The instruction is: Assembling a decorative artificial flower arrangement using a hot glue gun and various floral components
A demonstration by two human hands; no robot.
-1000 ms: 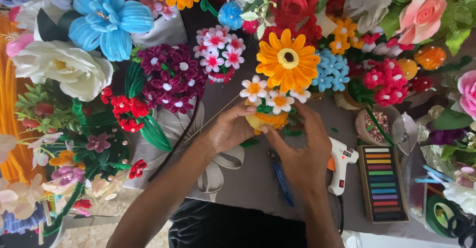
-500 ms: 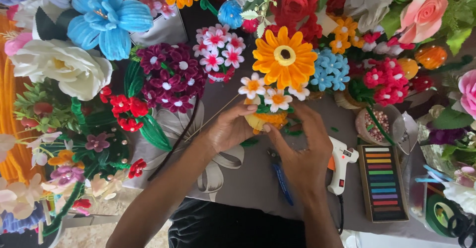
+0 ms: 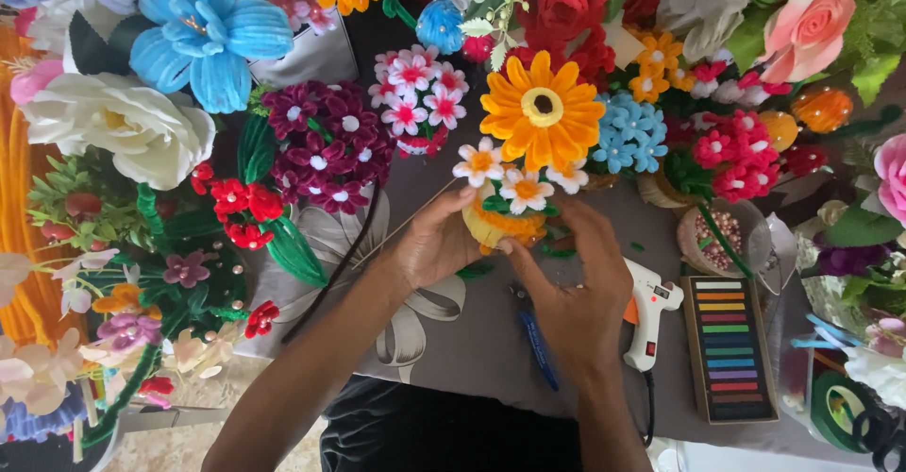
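Both hands cup a small fuzzy yellow pot (image 3: 493, 229) at table centre: left hand (image 3: 436, 243) curls around its side, right hand (image 3: 576, 288) pinches its base. White chenille daisies (image 3: 517, 184) and an orange sunflower (image 3: 542, 109) rise above it; a white glue gun (image 3: 649, 313) lies beside.

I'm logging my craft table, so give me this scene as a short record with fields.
left hand: grips the yellow pot from the left
right hand: fingertips on the pot's right side
in pot: small white flowers, orange daisy
near right hand: glue gun, blue pen, box of colour sticks
surface: grey cloth, handmade flowers around
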